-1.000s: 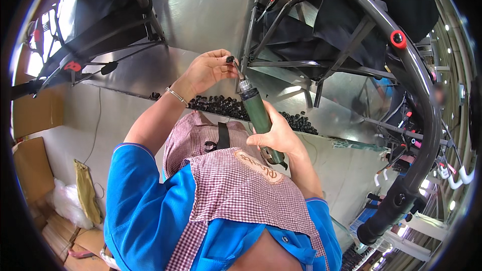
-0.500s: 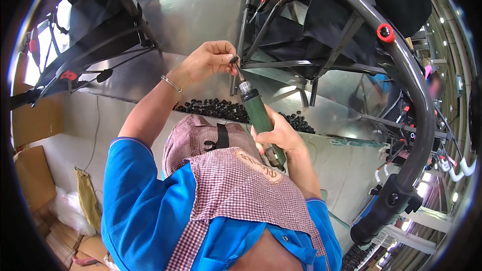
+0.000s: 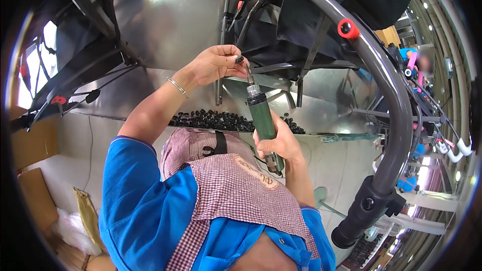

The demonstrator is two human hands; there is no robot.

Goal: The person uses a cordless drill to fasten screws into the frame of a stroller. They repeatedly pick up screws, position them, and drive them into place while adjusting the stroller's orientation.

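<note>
My right hand (image 3: 282, 140) is wrapped round a green electric screwdriver (image 3: 262, 116) with a silver collar, its bit pointing up and a little left. Between thumb and fingertips, my left hand (image 3: 217, 64) pinches a small black part (image 3: 239, 59), which looks like a plastic cap. The tip of the bit is close beside that part; whether they touch I cannot tell. Along the near edge of the metal table lies a heap of small black plastic parts (image 3: 213, 119). Behind my left fingers stands a thin upright metal tube (image 3: 224, 35).
A folding frame with black fabric (image 3: 331, 15) fills the far right. Its thick curved grey tube (image 3: 396, 90), with a red ring (image 3: 347, 28), arches down my right side. Another dark frame (image 3: 93, 55) stands at left on the metal table (image 3: 170, 15). Cardboard boxes (image 3: 37, 190) are at lower left.
The bit and the small black part have drawn slightly apart. The frames and table have shifted left in view, while my left hand sits a little lower and farther right.
</note>
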